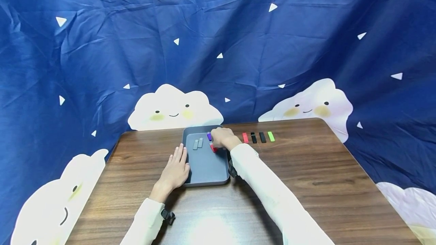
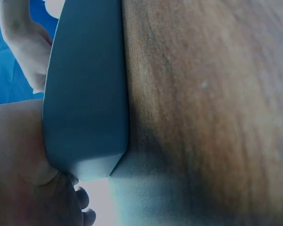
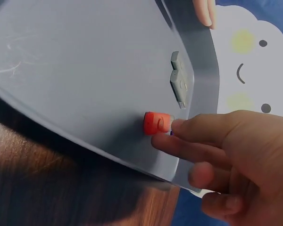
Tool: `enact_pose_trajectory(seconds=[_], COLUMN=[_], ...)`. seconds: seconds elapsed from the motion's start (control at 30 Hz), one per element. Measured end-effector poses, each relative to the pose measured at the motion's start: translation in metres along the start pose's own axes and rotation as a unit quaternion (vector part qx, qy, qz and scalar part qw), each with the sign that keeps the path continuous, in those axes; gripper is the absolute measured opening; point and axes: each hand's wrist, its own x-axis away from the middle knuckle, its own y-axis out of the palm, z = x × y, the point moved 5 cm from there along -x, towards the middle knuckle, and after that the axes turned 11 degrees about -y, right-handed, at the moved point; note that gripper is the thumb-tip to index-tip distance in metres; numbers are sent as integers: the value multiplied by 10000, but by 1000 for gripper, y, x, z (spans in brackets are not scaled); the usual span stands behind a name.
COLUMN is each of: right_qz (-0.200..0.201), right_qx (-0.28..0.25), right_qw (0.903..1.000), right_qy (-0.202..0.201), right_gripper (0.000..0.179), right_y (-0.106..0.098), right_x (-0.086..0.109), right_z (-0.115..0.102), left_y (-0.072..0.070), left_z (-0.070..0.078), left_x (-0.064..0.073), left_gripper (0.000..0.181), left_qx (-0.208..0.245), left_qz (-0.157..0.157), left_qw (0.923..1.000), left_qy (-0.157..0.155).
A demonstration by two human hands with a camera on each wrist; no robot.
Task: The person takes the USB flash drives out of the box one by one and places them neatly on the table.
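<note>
A grey tray (image 1: 207, 167) lies on the wooden table, and in it are two grey USB sticks (image 1: 198, 144), a purple USB stick (image 1: 209, 136) and a red USB stick (image 3: 154, 123). My right hand (image 1: 223, 138) reaches over the tray's right side. Its thumb and index finger pinch the red stick by its metal plug end, close over the tray floor, as the right wrist view shows. My left hand (image 1: 175, 169) rests against the tray's left rim with its fingers straight. In the left wrist view the tray's outer wall hides part of that hand.
To the right of the tray a red USB stick (image 1: 245, 137), two black USB sticks (image 1: 262, 137) and a green USB stick (image 1: 271, 136) lie in a row on the table (image 1: 306, 169). A blue curtain (image 1: 204, 29) with white clouds hangs behind the table's far edge.
</note>
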Motion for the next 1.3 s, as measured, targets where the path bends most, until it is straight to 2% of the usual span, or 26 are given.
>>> enact_pose_trajectory(seconds=[0.13, 0.27, 0.4, 0.47, 0.67, 0.93, 1.13, 1.3], right_qz=[-43, -66, -152, -167, -183, -277, -258, -251], right_qx=[-163, -169, -166, -143, -118, -20, 4, 16], right_qw=[9999, 9996, 9989, 9987, 9980, 9978, 9975, 9975], right_qy=[-24, -205, -412, -467, -588, -609, -659, -662], right_gripper=[30, 6, 30, 36, 37, 38, 32, 35], right_y=[1, 3, 6, 7, 9, 13, 11, 12], right_x=[-2, -3, -2, -2, -3, -4, -1, 0], right_z=[0, -1, -3, -3, -5, -3, -3, -3], left_y=[-1, -1, -1, -1, -2, -2, -3, -2], left_z=[1, 1, 1, 1, 1, 2, 2, 2], left_x=[1, 1, 1, 1, 1, 2, 1, 2], left_gripper=[63, 63, 63, 63, 64, 63, 63, 63], left_qx=[11, 11, 69, 101, 215, 72, 134, 139], left_qz=[27, 17, 5, 32, 122, -14, 56, 61], left_qw=[10000, 10000, 10000, 9999, 9996, 10000, 9999, 9999], left_qy=[4, 6, 23, 53, 151, 63, 77, 80])
